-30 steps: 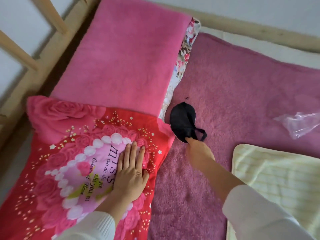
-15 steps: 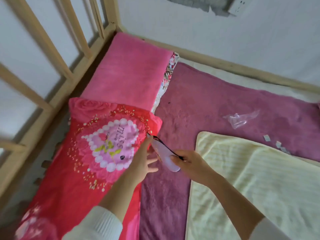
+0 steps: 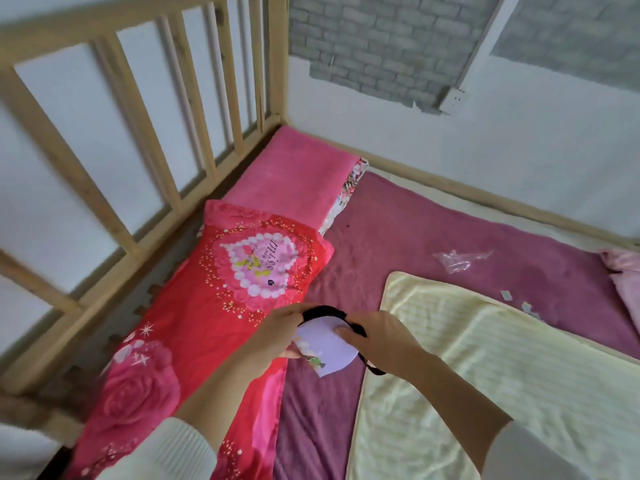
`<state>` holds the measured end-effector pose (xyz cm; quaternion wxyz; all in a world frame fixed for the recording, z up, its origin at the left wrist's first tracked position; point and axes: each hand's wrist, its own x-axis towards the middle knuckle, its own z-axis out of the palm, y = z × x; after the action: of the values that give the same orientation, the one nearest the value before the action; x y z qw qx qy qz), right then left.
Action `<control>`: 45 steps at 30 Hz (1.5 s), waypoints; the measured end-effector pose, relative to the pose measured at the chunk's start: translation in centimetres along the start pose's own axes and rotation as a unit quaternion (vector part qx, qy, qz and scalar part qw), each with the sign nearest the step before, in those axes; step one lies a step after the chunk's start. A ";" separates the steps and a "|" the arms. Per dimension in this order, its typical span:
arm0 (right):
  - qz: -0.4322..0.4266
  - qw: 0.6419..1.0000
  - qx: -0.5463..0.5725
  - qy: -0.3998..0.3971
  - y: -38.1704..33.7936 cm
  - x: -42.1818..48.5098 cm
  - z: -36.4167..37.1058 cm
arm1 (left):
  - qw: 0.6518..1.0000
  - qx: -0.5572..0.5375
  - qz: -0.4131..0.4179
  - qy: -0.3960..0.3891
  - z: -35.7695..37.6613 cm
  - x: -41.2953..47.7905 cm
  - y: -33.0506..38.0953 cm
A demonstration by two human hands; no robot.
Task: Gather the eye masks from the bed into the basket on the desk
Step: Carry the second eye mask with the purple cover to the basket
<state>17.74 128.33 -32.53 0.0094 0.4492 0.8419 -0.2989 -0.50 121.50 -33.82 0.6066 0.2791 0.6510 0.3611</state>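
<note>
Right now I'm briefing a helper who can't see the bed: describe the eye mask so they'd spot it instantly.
Find the red rose-print pillow along the bed's wooden rail. Just off its near right edge, above the purple blanket, both hands hold the eye mask. It is the only pale lilac, rounded piece with a black strap, unlike the clear plastic wrapper farther back.

Between the left hand [image 3: 277, 332] and right hand [image 3: 377, 337], the eye mask [image 3: 325, 348] looks smooth lilac cloth. Beyond them a fuzzy matt purple blanket [image 3: 398, 237]; beside the left, a bare-wood rail [image 3: 114, 109].
</note>
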 end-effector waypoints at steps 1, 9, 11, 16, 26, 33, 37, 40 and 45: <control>0.000 1.000 0.003 0.023 0.0 -0.9 0.0 | 1.000 0.007 0.013 -0.009 0.5 -1.1 -0.2; -0.048 0.996 0.061 0.039 1.8 -9.1 0.1 | 0.968 0.195 0.147 0.056 4.4 -8.3 -3.9; -0.036 0.989 0.144 0.026 2.4 -11.2 -0.7 | 0.952 0.237 0.162 0.107 4.8 -10.0 -4.9; 0.011 0.764 0.643 -0.045 2.7 -15.3 -2.3 | 0.913 0.310 0.186 0.187 5.7 -14.4 -6.8; -0.058 0.975 -0.101 0.191 -0.3 -15.6 -0.3 | 0.877 0.334 0.275 0.211 5.6 -19.6 -7.2; -0.165 0.981 0.076 -0.061 -5.5 -16.2 3.1 | 0.899 0.222 0.276 0.258 1.4 -23.9 -8.4; -0.135 0.917 0.366 -0.084 -9.6 -17.1 6.5 | 0.908 0.159 0.269 0.280 -1.3 -26.0 -9.3; -0.083 0.874 0.471 -0.086 -12.6 -17.5 8.0 | 0.915 0.075 0.274 0.286 -3.0 -27.6 -10.2; 0.062 0.734 0.664 -0.129 -17.1 -17.7 9.9 | 0.868 -0.162 0.252 0.395 -4.1 -29.3 -12.7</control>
<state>12.70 102.83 -27.17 -0.1642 0.3492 0.3904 -0.8359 -0.47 90.00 -26.85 0.2236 0.1654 0.6765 0.6819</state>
